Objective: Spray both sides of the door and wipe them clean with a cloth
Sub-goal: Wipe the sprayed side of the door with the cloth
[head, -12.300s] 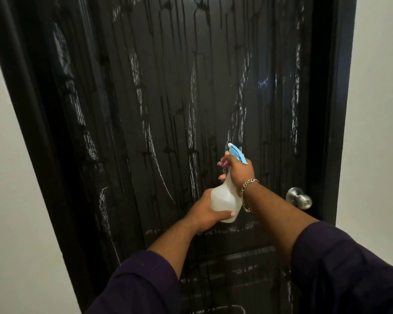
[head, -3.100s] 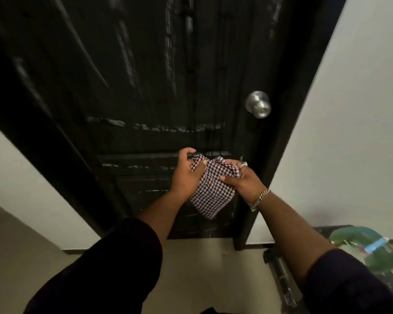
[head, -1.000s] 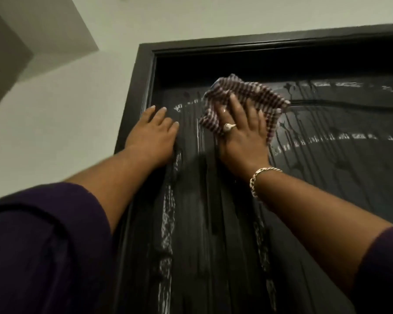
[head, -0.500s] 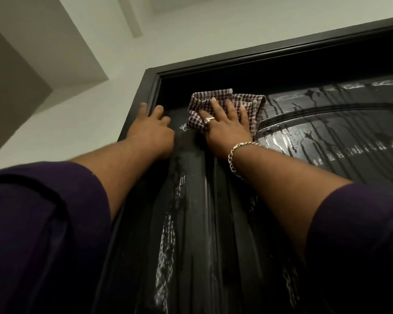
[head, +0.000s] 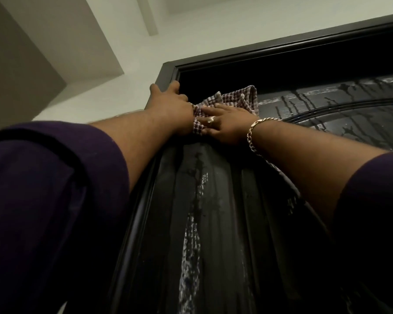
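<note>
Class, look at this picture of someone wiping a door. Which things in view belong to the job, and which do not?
Part of the job: door, cloth, right hand pressing the cloth, left hand on the door's top corner.

Not part of it: bracelet, ring, wall.

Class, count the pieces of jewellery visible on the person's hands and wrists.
2: a ring on a finger of the right hand, and a chain bracelet round the right wrist. The left hand's fingers are partly hidden.
</note>
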